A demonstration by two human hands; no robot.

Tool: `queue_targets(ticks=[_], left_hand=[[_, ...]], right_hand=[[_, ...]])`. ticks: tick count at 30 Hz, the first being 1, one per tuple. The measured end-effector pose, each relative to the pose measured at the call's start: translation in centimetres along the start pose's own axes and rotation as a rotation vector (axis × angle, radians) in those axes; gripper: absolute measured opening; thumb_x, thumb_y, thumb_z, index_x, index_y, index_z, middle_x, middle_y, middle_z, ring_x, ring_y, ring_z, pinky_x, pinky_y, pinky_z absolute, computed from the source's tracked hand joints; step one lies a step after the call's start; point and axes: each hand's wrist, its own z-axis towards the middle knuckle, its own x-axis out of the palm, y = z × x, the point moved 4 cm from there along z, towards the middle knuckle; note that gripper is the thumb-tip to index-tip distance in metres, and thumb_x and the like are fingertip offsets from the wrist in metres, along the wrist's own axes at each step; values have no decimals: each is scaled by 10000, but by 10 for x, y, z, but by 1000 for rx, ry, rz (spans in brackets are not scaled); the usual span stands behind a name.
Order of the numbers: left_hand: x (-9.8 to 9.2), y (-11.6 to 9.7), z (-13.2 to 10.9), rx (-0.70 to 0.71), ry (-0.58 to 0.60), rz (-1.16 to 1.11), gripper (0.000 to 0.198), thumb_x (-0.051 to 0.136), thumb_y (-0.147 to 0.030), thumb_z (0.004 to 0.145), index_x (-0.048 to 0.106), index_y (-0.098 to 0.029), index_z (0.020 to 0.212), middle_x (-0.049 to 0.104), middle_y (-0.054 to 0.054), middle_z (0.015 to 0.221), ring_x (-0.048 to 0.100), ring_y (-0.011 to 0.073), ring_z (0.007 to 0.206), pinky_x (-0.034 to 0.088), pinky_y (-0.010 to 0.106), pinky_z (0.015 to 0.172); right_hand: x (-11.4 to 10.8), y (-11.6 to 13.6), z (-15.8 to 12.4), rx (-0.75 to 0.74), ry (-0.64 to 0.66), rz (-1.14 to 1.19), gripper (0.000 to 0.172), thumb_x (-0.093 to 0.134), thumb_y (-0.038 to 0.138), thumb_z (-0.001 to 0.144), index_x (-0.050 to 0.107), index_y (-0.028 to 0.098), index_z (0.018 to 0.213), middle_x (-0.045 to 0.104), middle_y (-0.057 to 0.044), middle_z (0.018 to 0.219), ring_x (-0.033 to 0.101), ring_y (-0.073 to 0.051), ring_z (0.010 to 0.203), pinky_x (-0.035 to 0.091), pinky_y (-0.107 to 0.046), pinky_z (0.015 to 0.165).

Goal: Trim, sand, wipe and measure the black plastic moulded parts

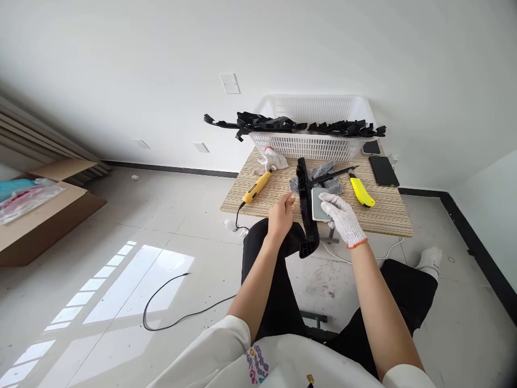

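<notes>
"While the right hand (341, 215) has that pad (318, 209), which step are we at?"

"Smoothing, I'd judge. The gloved fingers are clamped on the pad's right side; its left side is right by the black part (306, 202), though I can't tell if they touch."

"And the left hand (281, 216)?"

"Bare, fingers curled beside the part's other side. Whether they grip it, I can't tell."

"What does the next move call for?"

"A steady part, I'd say: one hand bracing it, the pad worked along with light, even pressure. The near end juts past the front edge of the worktop (385, 213), so it might tip."

"How does it look?"

"Long, narrow, black, probably plastic, with small ribbed pockets and a bent near end. It lies across the middle of that front edge, far end pointing at the white basket (307, 145) along the back edge. A thin black strip (333, 175) runs off rightward over speckled grey cloth (334, 186); I can't tell whether they're joined."
</notes>
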Motion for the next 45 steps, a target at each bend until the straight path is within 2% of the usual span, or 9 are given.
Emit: queue_targets(ticks=[4,7,11,17,27,32,37,42,45], left_hand=[[-10,-1,-4,51,22,-86,371,416,-221,974,517,-224,1331,692,92,1231,705,182,1036,574,299,778],[-10,-14,-6,29,89,114,243,495,-405,960,613,-214,1054,733,67,914,704,205,787,543,316,669],[4,-32,-3,68,236,494,301,493,-410,952,592,-220,740,690,73,711,690,274,775,503,352,672],[18,-41,-2,115,264,834,296,397,-277,977,660,-145,944,718,169,853,711,315,819,510,375,697],[29,-33,-13,253,347,916,364,309,-272,1005,632,-103,1005,680,174,814,700,302,767,487,355,628],[27,-30,-14,207,346,891,349,297,-330,1018,587,-143,1074,700,137,813,704,298,756,474,347,644],[13,-25,-10,140,261,712,344,259,-393,1038,541,-203,1091,719,92,822,706,276,787,451,324,673],[5,-7,23,108,159,393,225,389,-362,1011,529,-210,1101,713,78,978,689,242,849,480,340,743],[8,2,47,207,186,158,226,526,-348,959,566,-199,1124,639,97,1189,665,206,946,510,342,847]], right_hand=[[-1,-2,1,-18,-8,-3,399,703,453,734,690,279,1092,543,45,733,466,-78,551,331,-182,415],[-1,-3,2,-28,-5,-7,406,693,459,738,687,277,1101,566,38,754,474,-82,556,350,-188,422],[-1,-4,3,-31,-16,-1,414,694,457,735,695,275,1107,586,29,791,461,-77,569,357,-180,428],[-2,-2,1,-45,-37,-25,400,699,450,732,720,284,1095,627,16,901,452,-63,588,364,-165,443],[-3,-7,4,-46,-32,7,421,702,453,725,715,272,1105,659,14,906,494,-62,580,344,-157,423],[-2,-6,4,-19,-15,55,389,719,426,720,721,257,1071,629,29,785,462,-51,523,314,-151,394],[-8,-4,4,-31,-98,77,345,682,425,772,706,266,1078,653,16,852,480,-42,489,381,-156,390],[-7,0,15,8,26,16,297,702,378,762,714,246,1027,672,-10,907,529,-58,524,431,-159,396],[-12,4,26,-5,-31,48,316,685,384,778,700,262,1069,674,-12,900,564,-71,543,410,-148,380]])
